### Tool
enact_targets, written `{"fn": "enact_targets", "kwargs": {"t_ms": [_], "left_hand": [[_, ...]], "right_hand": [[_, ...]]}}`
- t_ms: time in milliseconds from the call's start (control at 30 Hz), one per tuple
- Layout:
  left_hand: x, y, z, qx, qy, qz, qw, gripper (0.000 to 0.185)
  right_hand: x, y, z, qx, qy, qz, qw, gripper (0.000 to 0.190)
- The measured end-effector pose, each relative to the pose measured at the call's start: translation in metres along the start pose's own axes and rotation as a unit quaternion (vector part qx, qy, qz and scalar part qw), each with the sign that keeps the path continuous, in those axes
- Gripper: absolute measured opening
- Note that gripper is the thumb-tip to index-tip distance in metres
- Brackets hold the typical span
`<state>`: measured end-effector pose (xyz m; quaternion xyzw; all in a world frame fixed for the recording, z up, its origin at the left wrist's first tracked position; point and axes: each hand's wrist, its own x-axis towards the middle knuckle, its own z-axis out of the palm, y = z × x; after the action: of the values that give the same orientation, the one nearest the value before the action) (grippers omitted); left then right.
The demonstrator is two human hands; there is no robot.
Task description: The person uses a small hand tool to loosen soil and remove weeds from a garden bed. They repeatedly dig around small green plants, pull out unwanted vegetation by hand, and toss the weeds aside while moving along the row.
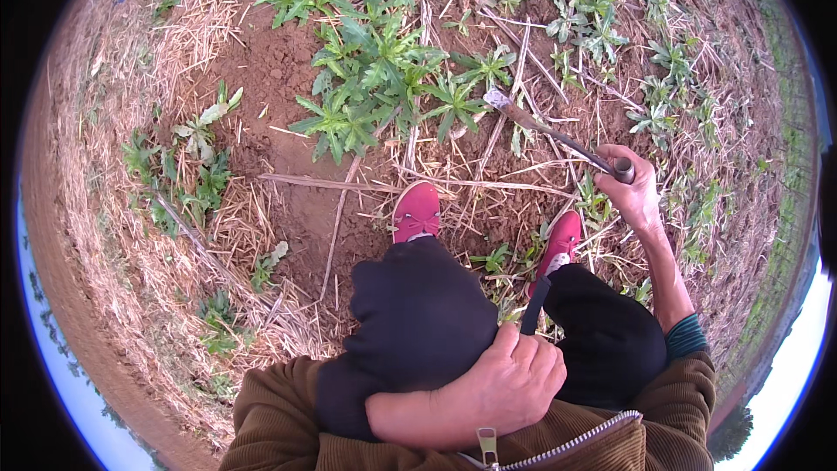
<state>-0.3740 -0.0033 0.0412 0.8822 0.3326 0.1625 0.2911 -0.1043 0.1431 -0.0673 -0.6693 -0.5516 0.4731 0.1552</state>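
My right hand [631, 190] is closed around the socket end of a narrow metal digging tool [556, 135]. Its worn, pale flat tip is just right of a large clump of leafy green weeds [376, 65]. My left hand [500, 379] is in front of my lap, its fingers curled around a dark strap-like or blade-like piece [536, 304] that sticks up between my knees; what it is exactly I cannot tell.
My feet in red shoes [418, 209] stand on brown soil with dry straw. Long dry stalks [333, 183] lie across the ground before them. More green weeds [588, 0] grow at the upper right, and wilted ones [199, 137] lie at the left.
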Motion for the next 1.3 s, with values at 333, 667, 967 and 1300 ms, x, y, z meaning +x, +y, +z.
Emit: {"fn": "enact_targets", "kwargs": {"t_ms": [333, 667, 967, 1300], "left_hand": [[0.008, 0.003, 0.002, 0.022, -0.006, -0.012, 1.000, 0.022], [0.004, 0.000, 0.000, 0.016, -0.006, -0.013, 1.000, 0.024], [0.000, -0.009, -0.008, 0.023, -0.010, -0.012, 1.000, 0.026], [-0.001, -0.015, -0.015, 0.029, -0.025, -0.013, 0.999, 0.026]], "right_hand": [[0.041, -0.006, 0.043, -0.276, -0.017, -0.121, 0.953, 0.018], [0.096, -0.098, 0.038, -0.341, -0.162, -0.072, 0.923, 0.017], [0.145, -0.125, 0.068, -0.257, -0.224, 0.029, 0.940, 0.015], [0.078, 0.002, 0.084, -0.130, -0.067, -0.018, 0.989, 0.021]]}}
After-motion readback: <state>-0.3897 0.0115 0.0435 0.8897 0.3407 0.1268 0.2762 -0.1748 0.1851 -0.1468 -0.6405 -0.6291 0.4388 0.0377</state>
